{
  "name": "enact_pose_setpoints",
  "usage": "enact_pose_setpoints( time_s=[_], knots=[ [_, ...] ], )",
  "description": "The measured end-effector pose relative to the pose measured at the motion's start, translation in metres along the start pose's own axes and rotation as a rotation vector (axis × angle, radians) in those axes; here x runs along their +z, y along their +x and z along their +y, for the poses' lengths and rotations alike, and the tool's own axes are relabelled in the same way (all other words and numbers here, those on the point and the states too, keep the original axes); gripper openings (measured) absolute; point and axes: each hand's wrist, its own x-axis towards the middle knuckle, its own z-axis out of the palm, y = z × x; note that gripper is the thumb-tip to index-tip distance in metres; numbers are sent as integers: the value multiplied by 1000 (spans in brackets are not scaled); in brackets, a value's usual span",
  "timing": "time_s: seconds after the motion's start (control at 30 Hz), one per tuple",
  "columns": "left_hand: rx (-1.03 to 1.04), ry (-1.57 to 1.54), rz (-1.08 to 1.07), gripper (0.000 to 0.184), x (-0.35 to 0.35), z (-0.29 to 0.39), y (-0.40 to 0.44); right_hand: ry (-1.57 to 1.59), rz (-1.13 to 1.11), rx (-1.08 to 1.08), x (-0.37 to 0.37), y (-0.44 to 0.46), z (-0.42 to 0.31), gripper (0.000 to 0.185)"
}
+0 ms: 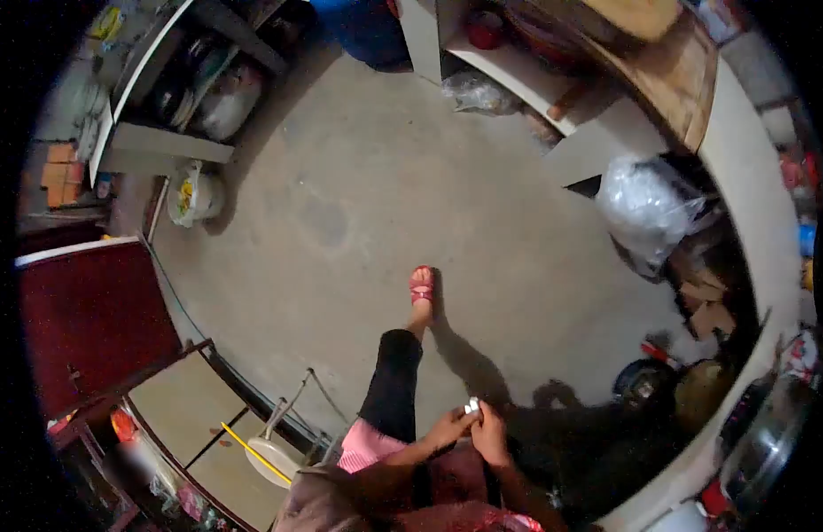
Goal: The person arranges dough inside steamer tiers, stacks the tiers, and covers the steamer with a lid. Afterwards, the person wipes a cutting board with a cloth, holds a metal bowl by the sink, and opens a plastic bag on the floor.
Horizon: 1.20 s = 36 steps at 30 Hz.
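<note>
Both hands are together at the bottom centre, in front of the body. My left hand (453,427) reaches in from the left, its fingers closed around a small white object (471,405). My right hand (489,432) touches it from the right, fingers curled at the same white object. What the object is cannot be made out. Below the hands are pink clothing and a black trouser leg (392,377). One foot in a red sandal (421,288) stands on the grey floor.
A white bin with a bag (198,195) stands by the left shelves. A clear plastic bag (646,204) bulges at the right under the counter, near a dark pan (643,386). A blue drum (362,31) is at the top. A stool (274,461) stands lower left.
</note>
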Motion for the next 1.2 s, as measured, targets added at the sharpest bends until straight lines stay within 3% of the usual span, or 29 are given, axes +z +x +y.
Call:
enact_pose_setpoints(
  time_s=[0.03,0.1,0.13,0.17,0.23,0.43,0.47,0.5,0.6,0.7,0.83,0.97,1.13,1.2],
  knots=[
    [98,-67,78,41,2,15,-1,-105,-26,-15,-11,0,-22,34],
    [-159,5,32,40,-15,76,-15,-311,59,-185,-21,11,-48,40],
    [-27,-17,108,38,-20,111,-25,-326,100,-286,-32,16,-75,39],
    [-255,-177,6,34,-35,147,-34,-367,87,-288,-42,19,-107,40],
    [30,-564,121,29,-41,160,-31,-407,106,-409,-51,28,-156,40],
    [246,-656,255,23,-126,240,-63,-461,27,-578,-37,55,-280,38],
    [218,-483,349,24,-141,253,-75,-462,-6,-631,-30,60,-293,40],
    [314,-601,363,24,-149,246,-74,-450,-34,-716,-25,63,-302,40],
    [378,-589,463,32,-177,240,-85,-445,-179,-774,-10,65,-344,39],
    [412,-813,527,34,-202,253,-108,-413,-270,-922,4,74,-377,39],
    [456,-912,679,25,-234,267,-125,-491,-541,-893,20,79,-429,40],
    [463,-1006,760,21,-275,293,-136,-444,-637,-1006,37,106,-474,39],
    [427,-1095,847,22,-354,299,-139,-416,-663,-819,37,147,-537,34],
    [415,-1179,894,19,-385,314,-151,-413,-489,-897,38,174,-545,33]
  ],
)
